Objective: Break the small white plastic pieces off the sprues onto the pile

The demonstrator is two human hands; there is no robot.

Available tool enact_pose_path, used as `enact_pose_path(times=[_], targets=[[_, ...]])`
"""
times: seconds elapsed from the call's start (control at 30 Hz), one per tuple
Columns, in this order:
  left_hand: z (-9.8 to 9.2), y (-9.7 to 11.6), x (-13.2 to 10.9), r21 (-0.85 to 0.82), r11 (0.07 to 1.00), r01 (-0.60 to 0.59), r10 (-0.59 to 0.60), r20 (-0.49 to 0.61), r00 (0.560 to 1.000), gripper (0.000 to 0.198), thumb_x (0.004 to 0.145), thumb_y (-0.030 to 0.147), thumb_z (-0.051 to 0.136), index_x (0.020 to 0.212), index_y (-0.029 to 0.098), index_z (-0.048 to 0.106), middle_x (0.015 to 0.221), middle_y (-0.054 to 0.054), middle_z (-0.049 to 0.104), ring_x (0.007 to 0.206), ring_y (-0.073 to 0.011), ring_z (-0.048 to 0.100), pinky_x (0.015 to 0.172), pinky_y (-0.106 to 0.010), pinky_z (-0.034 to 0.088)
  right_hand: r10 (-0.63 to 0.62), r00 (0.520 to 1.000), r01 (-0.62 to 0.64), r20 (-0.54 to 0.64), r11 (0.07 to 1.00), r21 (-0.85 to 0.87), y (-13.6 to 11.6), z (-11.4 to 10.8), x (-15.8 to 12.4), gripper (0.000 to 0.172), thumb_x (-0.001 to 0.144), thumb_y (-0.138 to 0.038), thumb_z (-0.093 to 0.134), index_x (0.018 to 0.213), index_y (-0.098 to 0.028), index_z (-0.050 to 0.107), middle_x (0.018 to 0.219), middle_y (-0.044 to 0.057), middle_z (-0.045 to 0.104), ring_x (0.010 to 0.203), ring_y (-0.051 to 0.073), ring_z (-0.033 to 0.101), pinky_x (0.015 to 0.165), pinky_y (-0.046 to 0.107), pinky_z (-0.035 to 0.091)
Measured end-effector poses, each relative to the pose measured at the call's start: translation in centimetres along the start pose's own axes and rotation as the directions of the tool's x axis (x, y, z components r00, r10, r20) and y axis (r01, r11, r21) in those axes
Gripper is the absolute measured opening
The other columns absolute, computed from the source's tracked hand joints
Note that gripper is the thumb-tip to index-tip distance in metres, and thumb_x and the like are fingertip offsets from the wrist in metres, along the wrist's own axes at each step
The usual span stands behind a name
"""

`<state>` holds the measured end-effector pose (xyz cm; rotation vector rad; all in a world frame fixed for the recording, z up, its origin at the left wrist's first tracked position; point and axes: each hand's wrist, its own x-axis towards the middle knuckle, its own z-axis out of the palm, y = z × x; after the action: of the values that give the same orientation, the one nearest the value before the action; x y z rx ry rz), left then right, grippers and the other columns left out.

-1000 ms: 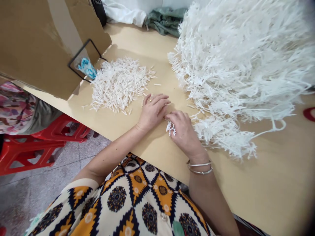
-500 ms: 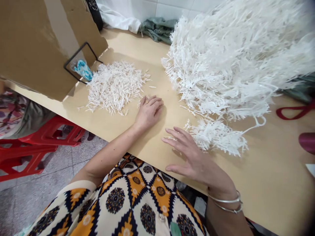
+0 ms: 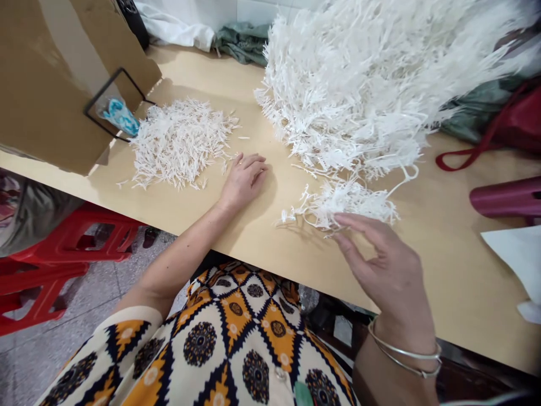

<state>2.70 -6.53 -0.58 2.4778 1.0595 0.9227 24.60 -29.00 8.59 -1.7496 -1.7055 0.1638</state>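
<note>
My left hand (image 3: 244, 179) lies flat on the tan table (image 3: 422, 248), fingers stretched out and together, just right of a low heap of short white plastic pieces (image 3: 177, 141). My right hand (image 3: 386, 268) hovers near the table's front edge with fingers loosely curled and apart, holding nothing, its fingertips at a small clump of white plastic strips (image 3: 342, 203). That clump trails from a big mound of tangled white plastic strips (image 3: 363, 79) filling the back of the table. Two silver bangles ring my right wrist.
A brown cardboard sheet (image 3: 46, 79) leans at the left with a black wire frame (image 3: 112, 104) and a blue-white object against it. Red stools (image 3: 54, 254) stand below. Green cloth, a red strap, a maroon object (image 3: 505, 197) and white paper (image 3: 515, 254) lie at the right.
My right hand has let go of the small white bunch, pulled back toward the table's edge and moved right to the small clump. The view has swung right. My left hand stays put.
</note>
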Motion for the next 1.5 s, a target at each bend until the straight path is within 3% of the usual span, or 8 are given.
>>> enact_pose_path(times=[0.13, 0.3, 0.43, 0.7, 0.9, 1.1, 1.33, 1.5], targets=[[0.9, 0.9, 0.3, 0.032, 0.980, -0.194, 0.190, 0.108, 0.976, 0.027, 0.108, 0.026, 0.047, 0.125, 0.022, 0.067, 0.141, -0.006, 0.071, 0.141, -0.0199, 0.061, 0.132, -0.051, 0.034, 0.122, 0.980, -0.132, -0.158, 0.990, -0.051, 0.6, 0.6, 1.4, 0.017, 0.097, -0.034, 0.067, 0.110, -0.025, 0.075, 0.106, 0.006, 0.079, 0.098, 0.025, 0.075, 0.095, 0.046, 0.059], [3.1, 2.3, 3.0, 0.028, 0.899, -0.437, 0.394, 0.386, 0.834, 0.046, 0.107, 0.016, 0.045, 0.150, 0.027, 0.054, 0.162, -0.001, 0.054, 0.157, -0.0188, 0.044, 0.136, -0.049, 0.028, 0.012, 0.989, -0.031, -0.146, 0.990, -0.134, 0.0, 2.2, 3.6, 0.019, 0.099, -0.031, 0.061, 0.111, -0.023, 0.074, 0.112, 0.009, 0.078, 0.108, 0.029, 0.072, 0.101, 0.051, 0.054], [3.8, 2.3, 4.4, 0.065, 0.915, -0.398, 0.343, 0.394, 0.853, 0.042, 0.111, 0.029, 0.040, 0.149, 0.023, 0.058, 0.160, -0.002, 0.056, 0.155, -0.0220, 0.046, 0.135, -0.050, 0.029, 0.005, 0.992, -0.019, -0.124, 0.993, -0.118, 0.3, 2.4, 3.1, 0.020, 0.101, -0.033, 0.060, 0.112, -0.023, 0.073, 0.113, 0.010, 0.078, 0.108, 0.029, 0.072, 0.100, 0.050, 0.054], [0.7, -0.9, 1.9, 0.157, 0.934, -0.320, 0.274, 0.258, 0.927, 0.036, 0.110, 0.026, 0.040, 0.126, 0.020, 0.071, 0.135, -0.008, 0.074, 0.128, -0.0202, 0.068, 0.125, -0.049, 0.042, -0.004, 0.999, -0.004, -0.052, 0.988, -0.154, 1.8, 1.9, 3.5, 0.018, 0.098, -0.031, 0.061, 0.110, -0.024, 0.072, 0.110, 0.009, 0.078, 0.105, 0.029, 0.072, 0.097, 0.049, 0.054], [-0.6, -3.5, 0.9, 0.322, 0.944, -0.077, 0.098, -0.052, 0.994, 0.028, 0.105, 0.020, 0.044, 0.095, 0.024, 0.070, 0.096, -0.005, 0.073, 0.106, -0.0249, 0.066, 0.129, -0.067, 0.026, -0.078, 0.997, 0.078, 0.013, 0.994, -0.072, 0.2, 5.1, 6.3, 0.018, 0.099, -0.031, 0.060, 0.109, -0.022, 0.072, 0.112, 0.010, 0.078, 0.111, 0.031, 0.071, 0.101, 0.051, 0.052], [-1.4, -6.3, 1.4, 0.191, 0.974, 0.120, -0.075, -0.227, 0.971, 0.019, 0.102, 0.018, 0.053, 0.096, 0.027, 0.069, 0.108, -0.004, 0.074, 0.112, -0.0243, 0.066, 0.126, -0.061, 0.032, -0.261, 0.938, 0.282, 0.229, 0.957, -0.063, -1.0, 10.4, 8.3, 0.024, 0.103, -0.032, 0.057, 0.117, -0.018, 0.070, 0.117, 0.012, 0.075, 0.111, 0.030, 0.068, 0.100, 0.047, 0.050], [-4.4, -4.4, 1.3, 0.200, 0.977, 0.073, 0.025, -0.449, 0.893, 0.025, 0.108, 0.019, 0.039, 0.123, 0.020, 0.059, 0.124, -0.006, 0.072, 0.126, -0.0158, 0.064, 0.129, -0.043, 0.036, -0.325, 0.896, 0.424, 0.301, 0.827, -0.370, 1.5, 14.0, 8.0, 0.051, 0.106, -0.040, 0.051, 0.149, -0.014, 0.055, 0.159, 0.019, 0.052, 0.143, 0.036, 0.048, 0.113, 0.053, 0.039], [-1.1, -1.0, 0.6, 0.223, 0.946, -0.234, 0.228, 0.053, 0.972, 0.032, 0.109, 0.025, 0.039, 0.132, 0.015, 0.059, 0.135, -0.011, 0.071, 0.132, -0.0187, 0.064, 0.124, -0.041, 0.043, -0.319, 0.914, 0.397, 0.252, 0.831, -0.390, 2.6, 14.0, 8.3, 0.047, 0.105, -0.035, 0.052, 0.145, -0.011, 0.058, 0.155, 0.018, 0.057, 0.139, 0.033, 0.052, 0.114, 0.048, 0.041]])
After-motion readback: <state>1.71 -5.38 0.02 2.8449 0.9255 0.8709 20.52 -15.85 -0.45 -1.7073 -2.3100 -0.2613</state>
